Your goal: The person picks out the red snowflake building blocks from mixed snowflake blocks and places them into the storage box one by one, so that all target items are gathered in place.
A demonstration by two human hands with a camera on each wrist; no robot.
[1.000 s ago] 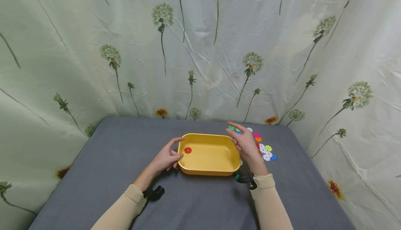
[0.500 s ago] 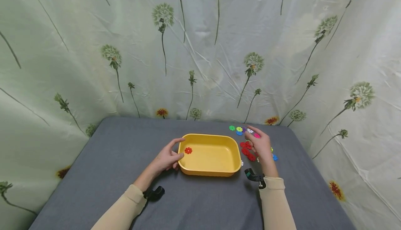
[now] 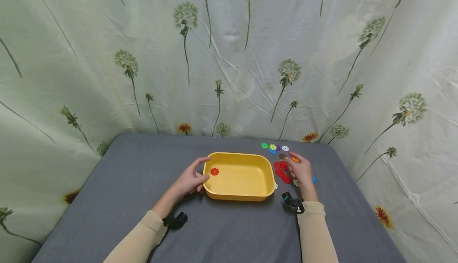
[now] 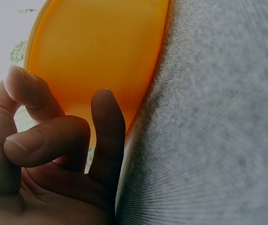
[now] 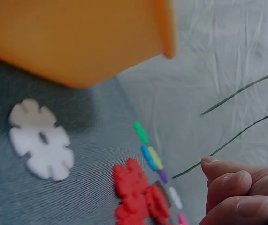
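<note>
A yellow rectangular plastic tray (image 3: 237,175) rests on the grey cloth, with one red flower-shaped plastic disc (image 3: 214,172) lying inside near its left end. My left hand (image 3: 189,180) grips the tray's left end, thumb and index finger at the rim; in the left wrist view other fingers bend beside its outer wall. Over the scattered discs to the right is my right hand (image 3: 300,171), its index finger reaching towards a dark disc (image 3: 282,156). Nothing shows between its fingers. Red discs (image 3: 282,171) lie just left of it, and it partly hides the discs beneath.
Green (image 3: 264,145), yellow, blue, purple and white discs lie at the table's back right. A white disc (image 5: 42,139) lies close beside the tray's right end. A blue disc (image 3: 314,180) shows right of my right hand. A flower-printed curtain (image 3: 229,56) hangs behind the table.
My right hand has moved away from the tray's right end, rightwards over the discs, then slightly down, uncovering the red ones. My left hand and the tray have stayed in place.
</note>
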